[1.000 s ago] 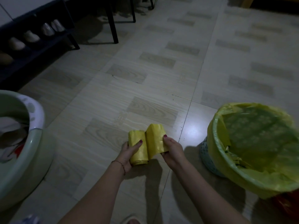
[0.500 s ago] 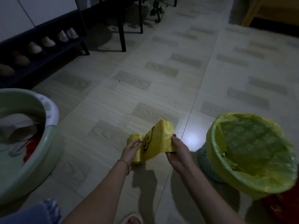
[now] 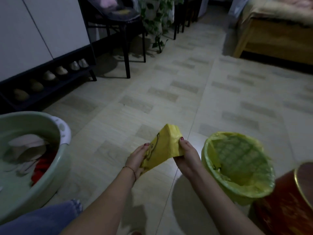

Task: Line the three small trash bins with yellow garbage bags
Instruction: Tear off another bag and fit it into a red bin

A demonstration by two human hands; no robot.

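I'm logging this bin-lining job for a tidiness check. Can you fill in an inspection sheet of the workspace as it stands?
Surface: pale tiled floor, dimly lit.
Job's things: yellow bag stretched between both hands, a dark printed drawing on it; lined bin at right already wears a yellow liner folded over its rim; red-brown bin at far right edge, no liner visible, blurred.
Clutter: green basin at left holding cloths, one red.
Grippers: left hand grips the bag's lower left part; right hand pinches its right edge.
Cables: nothing seen.
Surroundings: shoe rack with shoes, black chair, trailing plant, wooden bed frame.
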